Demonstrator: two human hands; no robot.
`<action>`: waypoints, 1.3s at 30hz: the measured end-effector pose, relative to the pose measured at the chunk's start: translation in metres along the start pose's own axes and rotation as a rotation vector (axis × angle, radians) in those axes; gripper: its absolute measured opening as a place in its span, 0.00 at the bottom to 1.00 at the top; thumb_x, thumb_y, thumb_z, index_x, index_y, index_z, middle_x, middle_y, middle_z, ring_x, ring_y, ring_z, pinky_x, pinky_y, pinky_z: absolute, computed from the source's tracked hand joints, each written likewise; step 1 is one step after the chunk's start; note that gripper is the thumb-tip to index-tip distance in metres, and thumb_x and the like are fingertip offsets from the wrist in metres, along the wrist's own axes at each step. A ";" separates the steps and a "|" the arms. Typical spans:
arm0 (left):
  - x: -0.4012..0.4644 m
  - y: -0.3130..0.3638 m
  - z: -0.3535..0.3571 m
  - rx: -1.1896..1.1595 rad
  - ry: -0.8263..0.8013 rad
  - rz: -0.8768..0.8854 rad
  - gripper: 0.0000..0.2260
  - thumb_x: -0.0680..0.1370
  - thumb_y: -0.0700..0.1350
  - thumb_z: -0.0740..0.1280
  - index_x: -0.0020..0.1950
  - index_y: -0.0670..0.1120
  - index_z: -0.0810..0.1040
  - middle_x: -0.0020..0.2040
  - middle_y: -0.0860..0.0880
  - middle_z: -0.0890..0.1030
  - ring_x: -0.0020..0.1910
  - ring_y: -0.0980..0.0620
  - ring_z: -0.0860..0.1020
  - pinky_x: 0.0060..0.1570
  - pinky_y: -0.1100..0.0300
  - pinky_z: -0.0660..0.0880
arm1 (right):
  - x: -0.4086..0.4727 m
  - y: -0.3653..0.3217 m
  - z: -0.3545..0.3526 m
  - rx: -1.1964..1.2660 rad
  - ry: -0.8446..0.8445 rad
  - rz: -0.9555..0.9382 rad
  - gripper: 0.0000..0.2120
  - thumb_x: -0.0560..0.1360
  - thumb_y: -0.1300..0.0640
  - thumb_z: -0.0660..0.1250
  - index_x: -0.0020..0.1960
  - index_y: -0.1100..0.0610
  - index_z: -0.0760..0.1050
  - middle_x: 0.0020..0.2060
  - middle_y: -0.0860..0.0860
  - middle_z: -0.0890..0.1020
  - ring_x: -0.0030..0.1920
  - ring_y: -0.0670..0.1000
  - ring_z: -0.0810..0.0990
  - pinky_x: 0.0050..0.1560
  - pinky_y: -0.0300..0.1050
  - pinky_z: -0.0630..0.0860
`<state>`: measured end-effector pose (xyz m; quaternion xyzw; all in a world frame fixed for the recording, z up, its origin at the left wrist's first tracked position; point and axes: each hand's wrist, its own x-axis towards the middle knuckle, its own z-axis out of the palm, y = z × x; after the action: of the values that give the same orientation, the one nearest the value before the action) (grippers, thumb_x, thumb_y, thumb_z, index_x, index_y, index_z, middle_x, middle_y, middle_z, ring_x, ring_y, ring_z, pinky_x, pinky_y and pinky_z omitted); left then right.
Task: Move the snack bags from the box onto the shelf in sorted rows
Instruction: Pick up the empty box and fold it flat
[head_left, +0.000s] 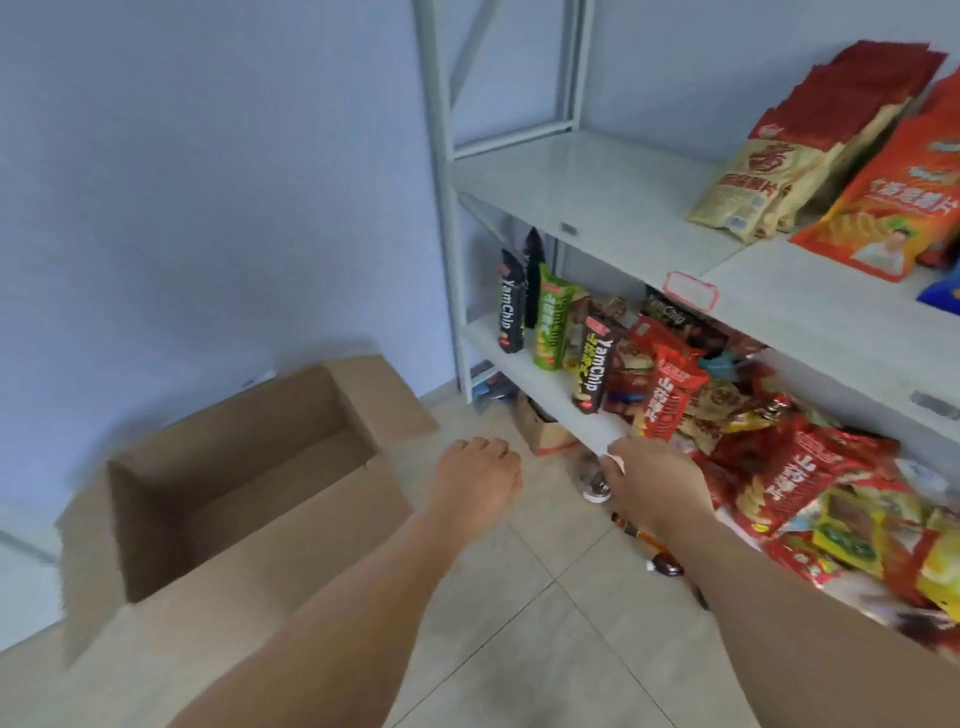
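An open cardboard box (218, 483) stands on the floor at the left; its visible inside shows no bags. The grey metal shelf (597, 208) rises at the right. On its lower board stand black YamChip bags (595, 371), a green bag (553, 325) and a red bag (670, 400), beside a loose heap of red and yellow snack bags (810, 483). The upper board carries rows of beige bags (763, 176) and orange bags (893, 208). My left hand (475, 478) hovers over the floor, fingers loosely curled, holding nothing. My right hand (657, 478) hovers at the lower board's front edge, empty.
A small cardboard carton (545, 431) sits under the lower shelf board. A shoe (597, 480) and small dark items (667, 564) lie on the tiled floor below my right arm. A blue-grey wall stands behind the box.
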<state>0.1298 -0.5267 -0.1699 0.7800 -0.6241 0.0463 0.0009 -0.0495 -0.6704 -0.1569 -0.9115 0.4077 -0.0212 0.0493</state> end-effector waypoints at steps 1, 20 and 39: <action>-0.018 -0.023 0.008 0.006 -0.035 -0.042 0.14 0.80 0.48 0.59 0.46 0.46 0.83 0.42 0.49 0.82 0.41 0.44 0.82 0.42 0.53 0.76 | 0.004 -0.026 0.007 0.010 -0.021 -0.015 0.16 0.82 0.47 0.53 0.55 0.51 0.77 0.52 0.51 0.81 0.52 0.56 0.79 0.47 0.47 0.74; -0.149 -0.307 0.163 -0.086 -0.086 -0.707 0.17 0.77 0.52 0.57 0.40 0.47 0.83 0.43 0.48 0.84 0.40 0.46 0.83 0.38 0.54 0.78 | 0.166 -0.347 0.194 0.445 -0.281 -0.059 0.17 0.83 0.46 0.55 0.56 0.53 0.78 0.52 0.51 0.82 0.48 0.54 0.76 0.46 0.47 0.68; -0.059 -0.338 0.337 -0.469 -0.468 -0.757 0.28 0.83 0.64 0.47 0.80 0.53 0.59 0.78 0.53 0.64 0.78 0.49 0.58 0.78 0.49 0.48 | 0.277 -0.390 0.342 1.298 -0.233 0.905 0.41 0.77 0.29 0.53 0.82 0.50 0.47 0.77 0.52 0.64 0.74 0.57 0.68 0.71 0.52 0.62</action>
<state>0.4698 -0.4144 -0.4909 0.9200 -0.2744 -0.2748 0.0528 0.4511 -0.5941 -0.4554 -0.4433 0.6365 -0.1370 0.6161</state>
